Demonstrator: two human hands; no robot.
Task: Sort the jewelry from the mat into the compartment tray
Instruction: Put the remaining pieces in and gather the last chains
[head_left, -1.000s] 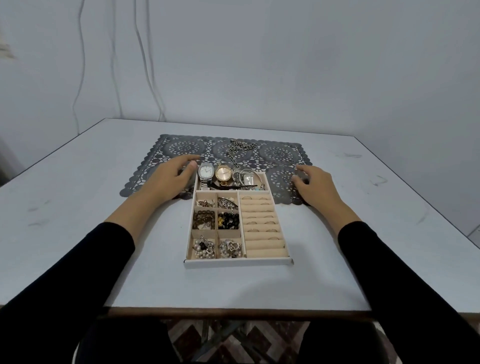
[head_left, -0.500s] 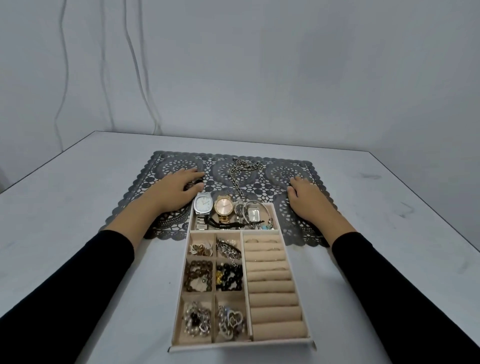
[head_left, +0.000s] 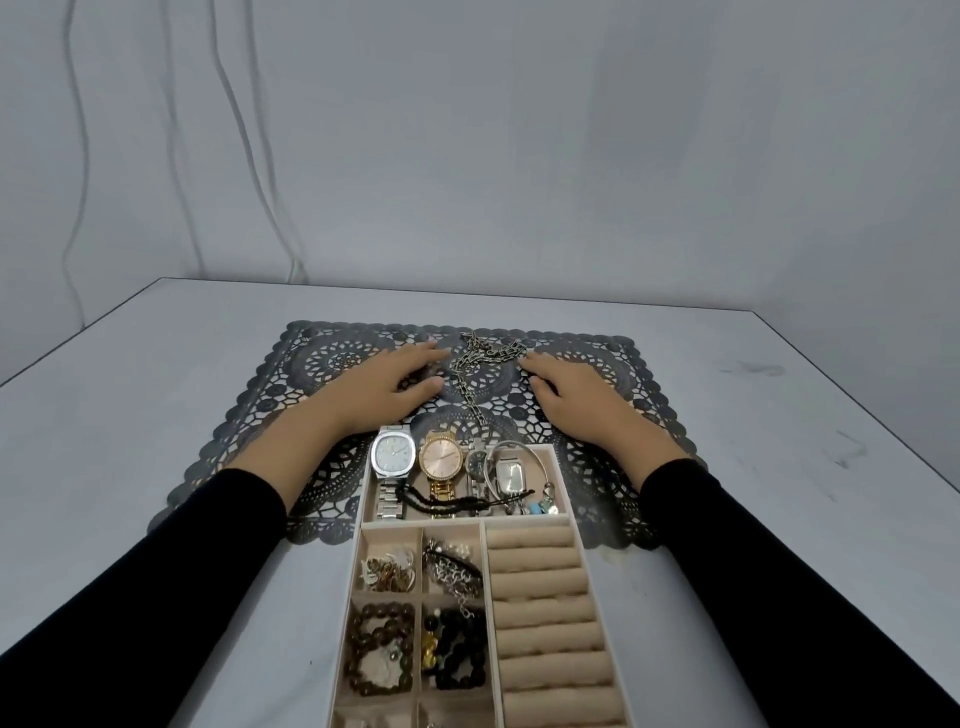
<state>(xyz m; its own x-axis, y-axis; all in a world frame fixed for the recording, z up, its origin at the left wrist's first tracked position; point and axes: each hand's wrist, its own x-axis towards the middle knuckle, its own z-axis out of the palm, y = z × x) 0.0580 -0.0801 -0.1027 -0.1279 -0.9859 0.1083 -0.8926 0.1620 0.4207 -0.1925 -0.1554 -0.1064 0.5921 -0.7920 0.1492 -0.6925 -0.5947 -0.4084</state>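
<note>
Brought inward on the mat (head_left: 311, 364), the left hand (head_left: 384, 389) and right hand (head_left: 576, 400) are laid flat, fingers (head_left: 426, 356) loosely apart and empty. Between the fingertips, just beside them, the chain (head_left: 483, 357) is seen on the mat, beyond the tray (head_left: 567, 512).

A grey lace mat (head_left: 613, 364) lies toward the far edge of the table (head_left: 156, 415), and the far end of the tray (head_left: 415, 523) overlaps the mat's near edge. A chain (head_left: 483, 364) lies mid-mat by its far edge, trailing toward the tray. The left hand (head_left: 384, 387) rests palm down just left of the chain and the right hand (head_left: 576, 397) just right of it, both with loose fingers and holding nothing. Watches (head_left: 440, 457) fill the tray's far compartment, and beads (head_left: 376, 647) sit in a left one.
</note>
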